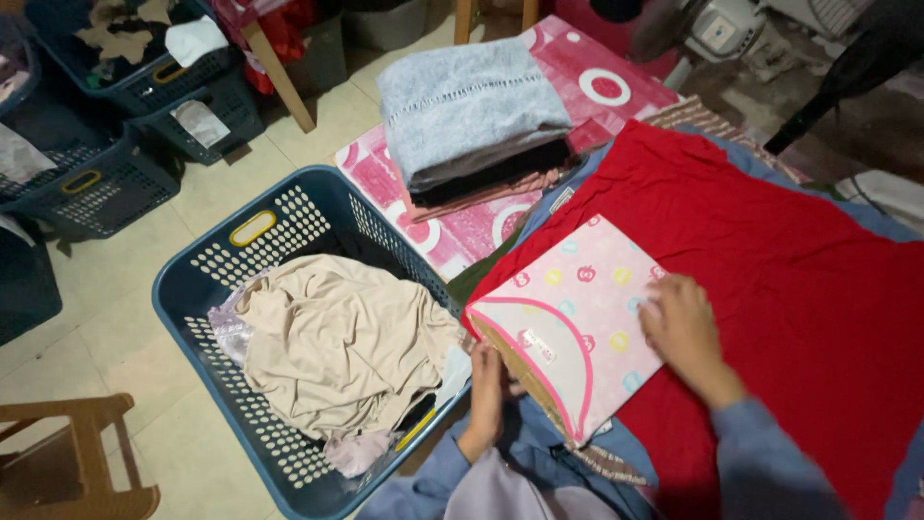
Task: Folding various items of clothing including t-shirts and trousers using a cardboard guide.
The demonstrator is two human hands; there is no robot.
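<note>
both hands reach forward in blue sleeves: left hand (486,385) flat, fingers extended; right hand (681,327) palm down, fingers slightly curled.

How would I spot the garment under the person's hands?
Find the big red cloth spread right of the blue laundry basket. On its near-left edge lies a folded pale pink garment, the only piece with small coloured circles and a bright pink curved trim.
</note>
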